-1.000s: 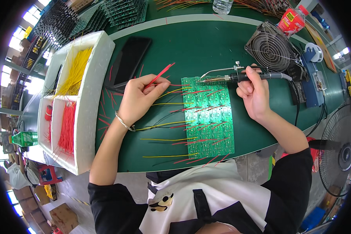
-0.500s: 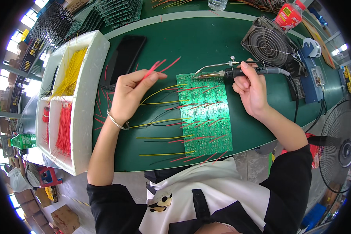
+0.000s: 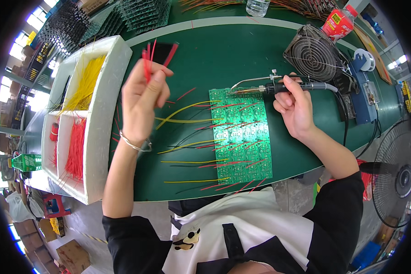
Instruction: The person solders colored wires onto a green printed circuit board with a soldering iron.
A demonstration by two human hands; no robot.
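A green circuit board panel (image 3: 239, 157) lies on the green mat, with yellow, red and black wires sticking out from its left side and red ones across its rows. My right hand (image 3: 291, 102) grips a soldering iron (image 3: 278, 87) whose tip and curved metal feed tube (image 3: 246, 78) are at the panel's top row. To the left of the panel, my left hand (image 3: 146, 93) is raised over the mat, thumb and fingers pinching several short red wires (image 3: 147, 64). A phone (image 3: 163, 53) lies partly hidden behind this hand.
At left stands a white foam box (image 3: 109, 105) with yellow wires (image 3: 84, 84) and red wires (image 3: 76, 150) in compartments. A square fan (image 3: 311, 54), a red bottle (image 3: 340, 22) and a blue solder station (image 3: 363, 86) sit at far right. Stacked boards (image 3: 144, 13) stand at the back left.
My left hand has turned upright and shifted slightly left, the red wires in it now pointing up. The soldering iron stays at the panel's top row.
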